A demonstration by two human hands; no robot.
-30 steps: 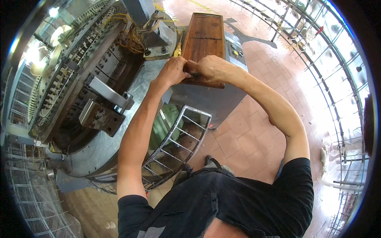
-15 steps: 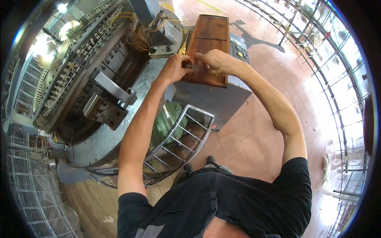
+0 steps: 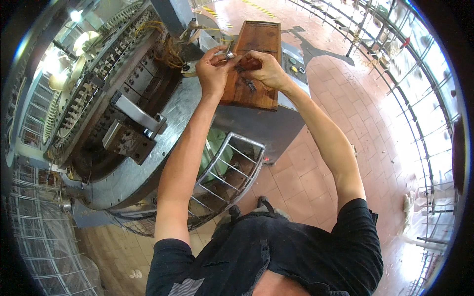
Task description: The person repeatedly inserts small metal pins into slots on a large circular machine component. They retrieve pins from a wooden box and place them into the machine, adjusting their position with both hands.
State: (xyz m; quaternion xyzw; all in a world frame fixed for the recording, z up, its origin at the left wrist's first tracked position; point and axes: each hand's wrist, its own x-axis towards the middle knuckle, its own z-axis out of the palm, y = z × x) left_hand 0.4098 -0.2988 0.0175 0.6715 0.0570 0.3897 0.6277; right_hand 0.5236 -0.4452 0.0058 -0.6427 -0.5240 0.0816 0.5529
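I'm pinching a small silver metal cylinder (image 3: 230, 55) in both hands, left hand (image 3: 213, 69), right hand (image 3: 264, 69), now lifted off the brown wooden tray (image 3: 256, 39).

Brown wooden tray (image 3: 256, 54) atop the grey machine housing (image 3: 256, 126) (small dark metal parts (image 3: 248, 83) on the wood).

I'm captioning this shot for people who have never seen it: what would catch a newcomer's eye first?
First, the two bare hands meeting at top centre: the left hand pinches a small shiny metal cylinder, and the right hand holds a thin dark metal piece, both above a brown wooden tray. Filling the left side is a big round grey metal machine, with reddish floor tiles to the right.
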